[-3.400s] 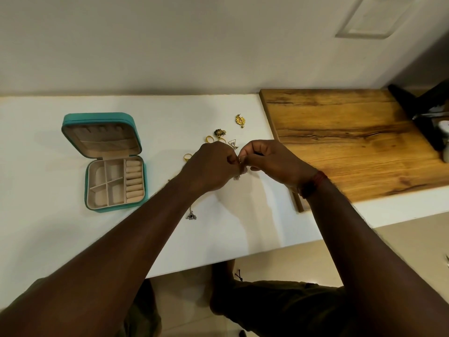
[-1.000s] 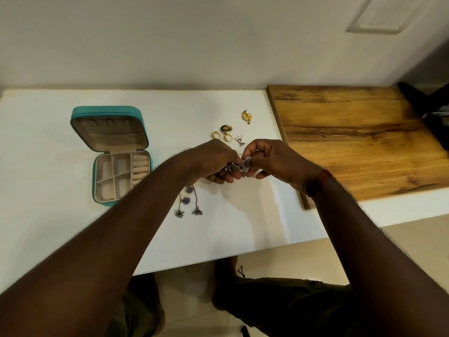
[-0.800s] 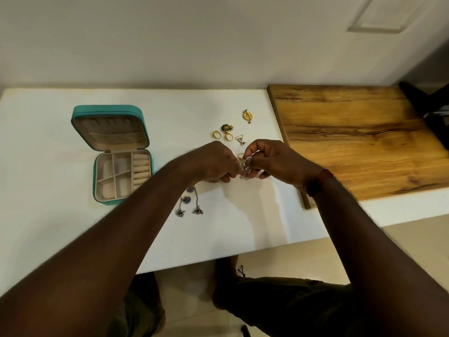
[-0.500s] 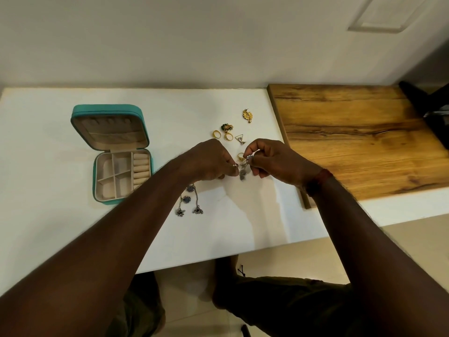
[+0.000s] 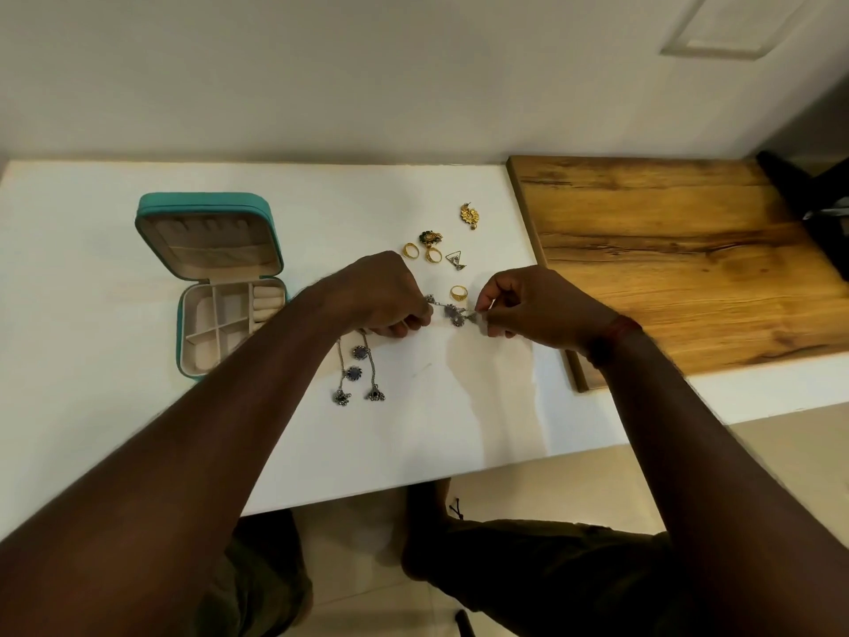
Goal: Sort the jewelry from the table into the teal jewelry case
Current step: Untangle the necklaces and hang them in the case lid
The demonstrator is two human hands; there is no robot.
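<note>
A silver necklace with blue flower charms (image 5: 452, 313) stretches between my two hands above the white table (image 5: 92, 278). My left hand (image 5: 383, 296) pinches one end, and its loose strands (image 5: 354, 373) trail on the table below. My right hand (image 5: 528, 305) pinches the other end. The teal jewelry case (image 5: 209, 250) lies open at the left, its lid tilted back and its beige compartments showing. A gold ring (image 5: 458, 293) lies just behind the necklace.
Behind my hands lie two gold rings (image 5: 410, 250), a green and gold earring (image 5: 429, 237), a triangular silver piece (image 5: 455, 259) and a gold ornate earring (image 5: 471, 215). A wooden board (image 5: 666, 250) covers the table's right side, with a dark object (image 5: 808, 209) at its far right.
My hands have drawn apart, stretching the necklace out between them. Earlier they were pressed close together around its bunched charms.
</note>
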